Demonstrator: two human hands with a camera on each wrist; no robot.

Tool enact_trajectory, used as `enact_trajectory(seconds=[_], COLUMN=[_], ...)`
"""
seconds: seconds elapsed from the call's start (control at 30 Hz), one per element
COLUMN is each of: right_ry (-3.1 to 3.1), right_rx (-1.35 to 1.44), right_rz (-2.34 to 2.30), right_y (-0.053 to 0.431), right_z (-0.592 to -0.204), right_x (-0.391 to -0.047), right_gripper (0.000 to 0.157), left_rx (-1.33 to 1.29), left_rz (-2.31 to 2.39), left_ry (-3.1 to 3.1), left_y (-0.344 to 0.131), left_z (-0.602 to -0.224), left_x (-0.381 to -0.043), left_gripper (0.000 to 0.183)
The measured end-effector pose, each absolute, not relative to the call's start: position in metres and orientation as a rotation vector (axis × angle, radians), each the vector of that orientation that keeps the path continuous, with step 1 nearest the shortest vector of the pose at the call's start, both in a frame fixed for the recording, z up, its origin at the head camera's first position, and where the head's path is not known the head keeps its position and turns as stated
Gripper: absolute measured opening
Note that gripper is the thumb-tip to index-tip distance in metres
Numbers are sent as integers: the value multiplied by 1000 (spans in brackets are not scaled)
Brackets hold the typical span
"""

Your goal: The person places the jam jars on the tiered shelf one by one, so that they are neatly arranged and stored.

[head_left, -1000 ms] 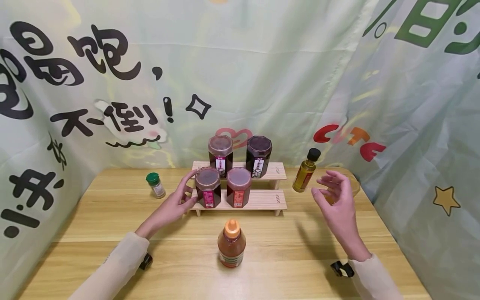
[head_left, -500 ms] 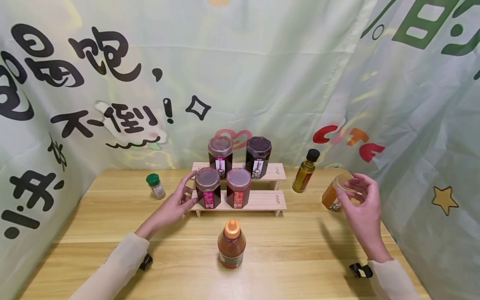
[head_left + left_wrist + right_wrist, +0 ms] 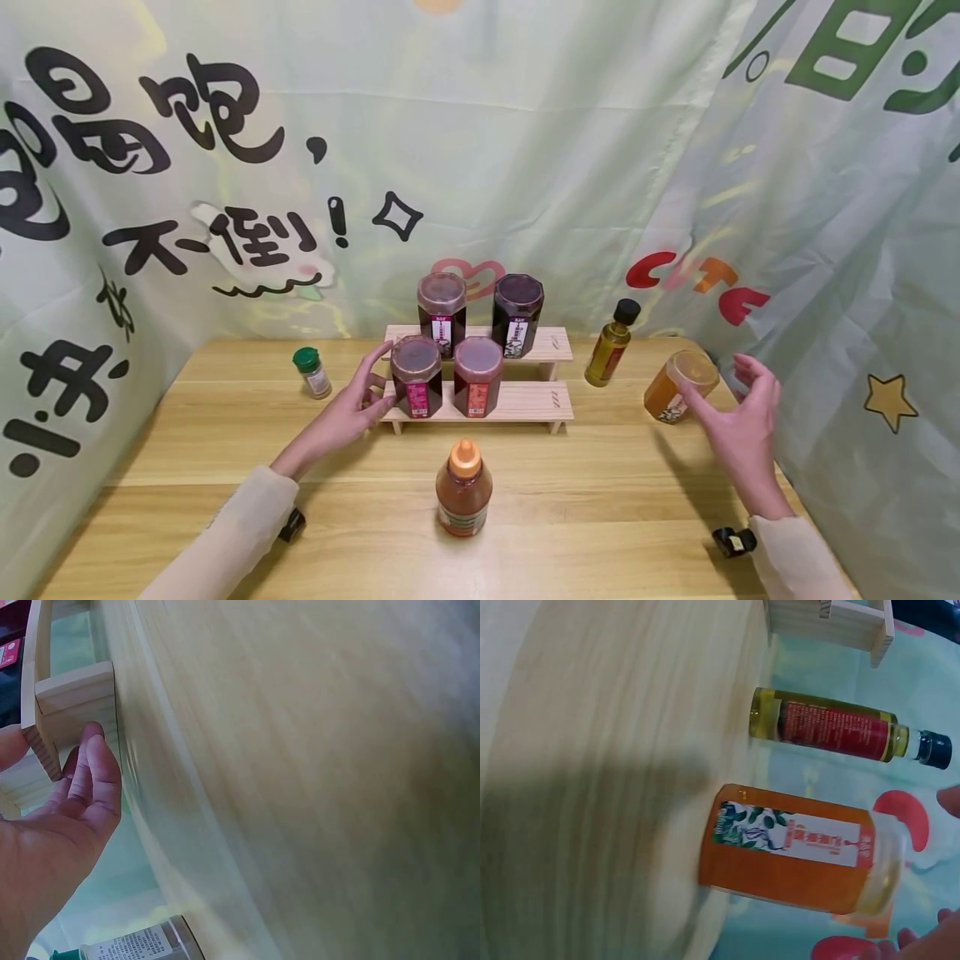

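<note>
My left hand (image 3: 348, 412) is at the left end of a two-step wooden shelf (image 3: 532, 400). In the left wrist view its thumb and curled fingers (image 3: 97, 776) hold the end of the lower board. Two dark octagonal jars, one with a pink label (image 3: 417, 379) and one with an orange label (image 3: 477, 379), stand on that board. On the right, my right hand (image 3: 742, 433) is spread around the lid side of a jar of amber contents (image 3: 667, 392). Its thumb and fingers are apart; whether they touch the jar cannot be told.
Two more dark jars (image 3: 442, 321) (image 3: 517, 321) stand on the upper step. An oil bottle (image 3: 609, 350) is right of the shelf, a green-capped shaker (image 3: 313, 375) left of it. A squeeze bottle with an orange cap (image 3: 463, 496) stands in front. Printed cloth (image 3: 525, 167) hangs behind.
My right hand has moved rightward from beside the oil bottle to the amber jar, uncovering more of that jar. The left hand and the shelf have stayed put.
</note>
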State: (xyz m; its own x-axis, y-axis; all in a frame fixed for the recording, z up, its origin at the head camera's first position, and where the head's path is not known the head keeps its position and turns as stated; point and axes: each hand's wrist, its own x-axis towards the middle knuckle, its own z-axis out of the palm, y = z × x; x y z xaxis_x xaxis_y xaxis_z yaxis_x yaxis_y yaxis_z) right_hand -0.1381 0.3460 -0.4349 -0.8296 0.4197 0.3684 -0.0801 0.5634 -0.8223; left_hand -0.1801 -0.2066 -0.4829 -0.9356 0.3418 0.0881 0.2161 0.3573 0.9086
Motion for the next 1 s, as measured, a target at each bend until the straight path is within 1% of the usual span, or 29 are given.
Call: enact_trajectory(seconds=[0.13,0.27,0.53,0.77,1.0], right_ry=[-2348,-2401,-2401,-2411,-2405], right_rx=[-283,-314,-317,-405,-424], right_rz=[1327,1400,1511,1512,1482], right_y=[352,356,355,357,359], right_z=[-440,-445,-459,-464,-466], right_x=[-143,-146,-154,-160,-161], right_gripper=[99,104,99,98,96], left_rx=[508,506,507,512,512], left_rz=[1639,1633,1628,1631,1621], left_ry=[2492,2492,2497,2496,2508], left_y=[-207,-206,-206,-206,-207], left_z=[-483,-483,-482,-483,-483], left_x=[-180,-179,-179,-179,-180], left_gripper=[97,97,96,96,95])
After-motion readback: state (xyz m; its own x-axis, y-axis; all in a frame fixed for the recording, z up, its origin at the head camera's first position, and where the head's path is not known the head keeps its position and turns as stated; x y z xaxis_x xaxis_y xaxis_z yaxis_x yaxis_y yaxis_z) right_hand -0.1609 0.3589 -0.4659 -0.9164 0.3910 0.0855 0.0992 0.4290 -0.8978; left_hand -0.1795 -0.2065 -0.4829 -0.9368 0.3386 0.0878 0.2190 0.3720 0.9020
